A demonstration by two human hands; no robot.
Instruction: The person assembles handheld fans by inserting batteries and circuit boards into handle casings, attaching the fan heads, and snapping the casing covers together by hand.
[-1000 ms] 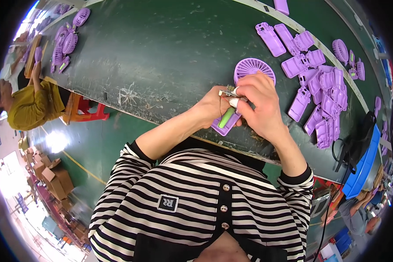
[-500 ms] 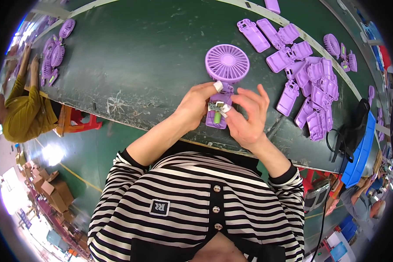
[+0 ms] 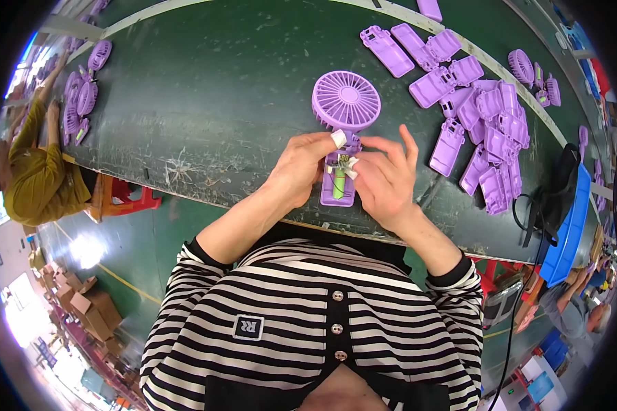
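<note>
Since the earlier frame the round purple plastic handheld fan [image 3: 345, 130] lay flatter on the dark green surface [image 3: 206, 103], left hand [image 3: 301, 168] and right hand [image 3: 384, 179] pinching its open handle, where the exposed green cylindrical battery [image 3: 339, 185] risked slipping loose.

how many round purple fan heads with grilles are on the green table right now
About 7. One on the fan held by the left hand and right hand; one far right; roughly five far left beside a co-worker. Others may be hidden.
</note>
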